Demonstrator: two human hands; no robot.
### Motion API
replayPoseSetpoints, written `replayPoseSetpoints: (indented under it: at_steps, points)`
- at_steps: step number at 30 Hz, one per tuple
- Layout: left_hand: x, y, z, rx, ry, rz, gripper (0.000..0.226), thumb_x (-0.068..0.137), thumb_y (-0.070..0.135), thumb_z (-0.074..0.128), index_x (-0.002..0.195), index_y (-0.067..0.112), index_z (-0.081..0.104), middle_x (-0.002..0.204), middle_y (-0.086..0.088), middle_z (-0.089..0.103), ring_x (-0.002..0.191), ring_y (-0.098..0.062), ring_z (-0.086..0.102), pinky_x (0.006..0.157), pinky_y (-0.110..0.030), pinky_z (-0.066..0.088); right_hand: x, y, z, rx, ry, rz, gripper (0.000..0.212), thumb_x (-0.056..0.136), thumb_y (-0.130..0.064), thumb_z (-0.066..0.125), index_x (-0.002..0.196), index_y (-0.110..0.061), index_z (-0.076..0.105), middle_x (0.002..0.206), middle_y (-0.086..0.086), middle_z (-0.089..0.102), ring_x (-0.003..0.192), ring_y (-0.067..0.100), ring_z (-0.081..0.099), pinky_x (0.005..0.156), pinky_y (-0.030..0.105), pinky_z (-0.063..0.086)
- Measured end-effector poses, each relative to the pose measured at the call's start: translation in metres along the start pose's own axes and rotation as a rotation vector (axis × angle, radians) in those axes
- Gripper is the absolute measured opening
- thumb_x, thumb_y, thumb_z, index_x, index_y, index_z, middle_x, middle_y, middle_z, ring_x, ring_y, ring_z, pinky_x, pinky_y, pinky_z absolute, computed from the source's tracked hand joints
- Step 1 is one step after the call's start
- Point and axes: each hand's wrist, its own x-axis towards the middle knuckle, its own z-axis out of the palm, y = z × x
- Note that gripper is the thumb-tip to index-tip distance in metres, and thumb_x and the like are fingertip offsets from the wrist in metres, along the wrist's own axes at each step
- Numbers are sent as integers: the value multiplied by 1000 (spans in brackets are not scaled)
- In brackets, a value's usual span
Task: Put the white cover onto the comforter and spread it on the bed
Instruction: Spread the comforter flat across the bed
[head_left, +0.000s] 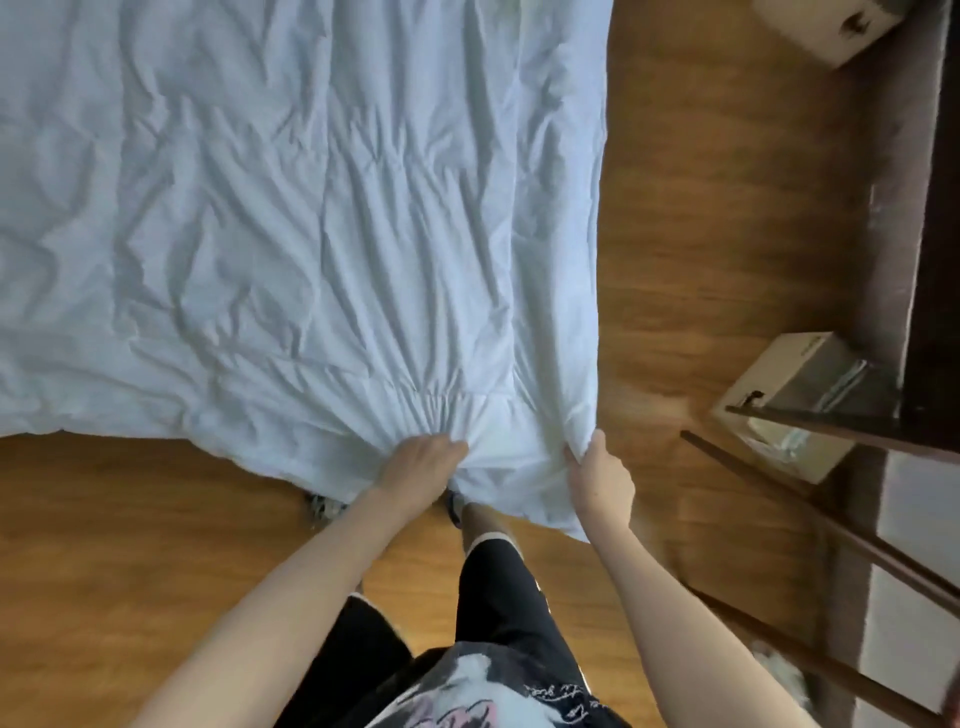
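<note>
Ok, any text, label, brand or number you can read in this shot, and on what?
None can be read.
Cardboard box by the desk: dark print on its top edge, too small and blurred.
Shirt: script along the graphic, too blurred.
Upper box: dark mark, not legible.

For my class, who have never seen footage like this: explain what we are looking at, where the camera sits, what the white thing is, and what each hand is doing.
There is one picture, taken by a wide-angle camera worn on a person's head and looking down, so you see their own arms and legs. No machine is involved. The wrinkled white comforter lies spread out, its near edge over the wooden floor. The left hand grips a bunched fold at that edge; the right hand pinches the fabric near the corner. Cardboard boxes and dark wooden furniture stand on the right.
</note>
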Motion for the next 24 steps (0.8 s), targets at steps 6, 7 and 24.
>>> replayPoseSetpoints:
  at_steps: [6, 7, 24]
  points:
    - [-18, 56, -20, 56, -267, -229, 32, 90, -2, 46, 121, 5, 50, 109, -15, 61, 98, -35, 61, 76, -40, 47, -18, 38, -44, -95, -194, 90, 27, 96, -34, 43, 112, -13, 45, 102, 8, 63, 97, 32, 61, 74, 34, 46]
    - [-28, 62, -25, 41, -356, -248, 38, 94, 0, 40, 131, 7, 43, 116, -15, 60, 103, -35, 59, 82, -41, 46, -24, 37, -45, -127, -263, 112, 28, 94, -29, 43, 116, -12, 48, 112, 9, 62, 104, 32, 59, 77, 32, 44]
    - [-314, 11, -42, -192, -33, -760, 20, 98, 16, 34, 105, 16, 53, 99, 1, 60, 87, -20, 57, 67, -30, 39, -208, -80, -43, -117, -249, -306, 27, 91, -24, 46, 114, -13, 54, 114, 7, 62, 102, 26, 58, 81, 34, 45]
